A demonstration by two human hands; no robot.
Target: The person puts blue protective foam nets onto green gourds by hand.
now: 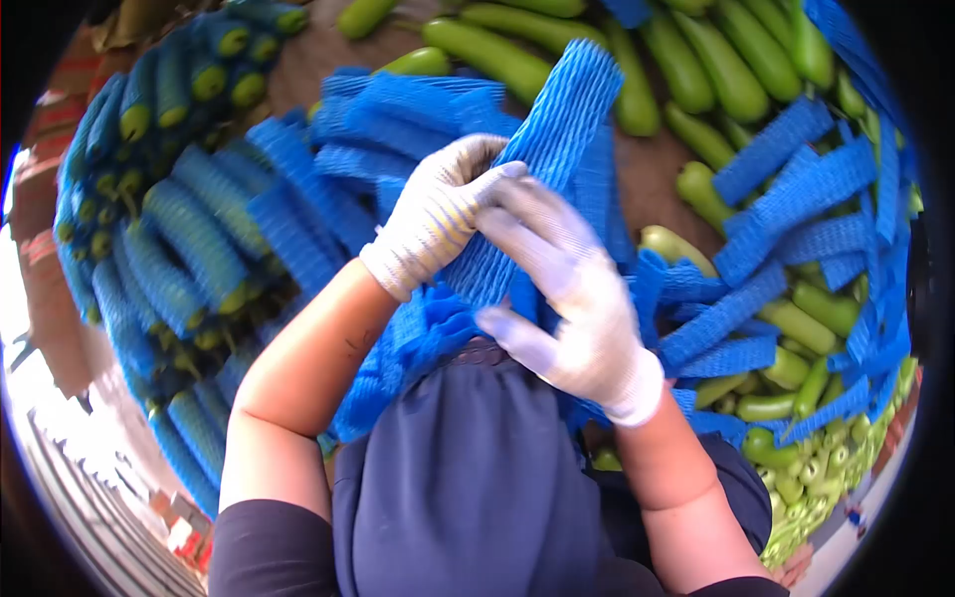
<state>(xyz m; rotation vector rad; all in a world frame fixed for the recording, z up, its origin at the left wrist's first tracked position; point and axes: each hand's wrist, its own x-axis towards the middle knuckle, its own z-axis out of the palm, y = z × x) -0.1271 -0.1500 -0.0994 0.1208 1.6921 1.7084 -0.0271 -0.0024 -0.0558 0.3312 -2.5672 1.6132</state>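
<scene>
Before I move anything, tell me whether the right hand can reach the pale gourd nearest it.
Probably yes: the pale gourd lies just beyond the right hand, its upper side bare, though blue netting bunches along its near side.

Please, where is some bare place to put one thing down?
One brown patch lies between the netted gourds and the loose blue sleeves; another lies right of the held sleeve, beside unwrapped gourds. It is crowded at far left and far right.
</scene>
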